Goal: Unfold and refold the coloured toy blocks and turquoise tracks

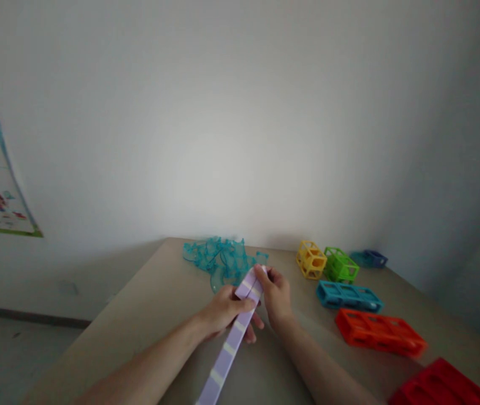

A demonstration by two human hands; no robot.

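A long lavender strip with pale cross bands (227,353) runs from the bottom edge of the view up to both hands. At its far end a short lavender piece (246,285) lies side by side with it; I cannot tell whether it is folded over or separate. My left hand (228,310) is closed around the strip, its thumb across the top. My right hand (277,293) pinches the far end between thumb and fingers. Just beyond the hands is a tangled pile of clear teal plastic pieces (223,256) on the table (138,315).
Along the right side stand a yellow frame cube (310,260), a green frame block (341,265) and a dark blue piece (375,259). Nearer are a teal frame bar (349,296), an orange-red bar (378,332) and a red block (440,385). A wall rises behind the table.
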